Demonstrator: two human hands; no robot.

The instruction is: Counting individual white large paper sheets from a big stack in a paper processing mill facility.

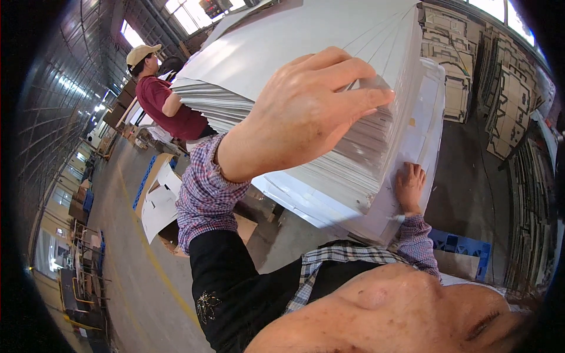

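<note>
A tall stack of large white paperboard sheets [265,47] fills the upper middle, its layered edges turned toward me. At the stack's near right corner is my left hand [309,109], with thumb and fingers pinched on the sheet edges. How many sheets the pinch takes in cannot be made out. Lower and to the right, my right hand [410,183] lies palm down on a pale, smooth sheet-like surface [421,126] that sticks out beneath the stack. Its fingers are slightly bent and apart, with nothing held.
A person in a maroon shirt [162,103] and cap stands beyond the stack's left side. Brown die-cut boards [512,109] lean at the right. A blue pallet [479,253] sits on the floor near my right arm. Bent white board [160,203] lies left of my left arm.
</note>
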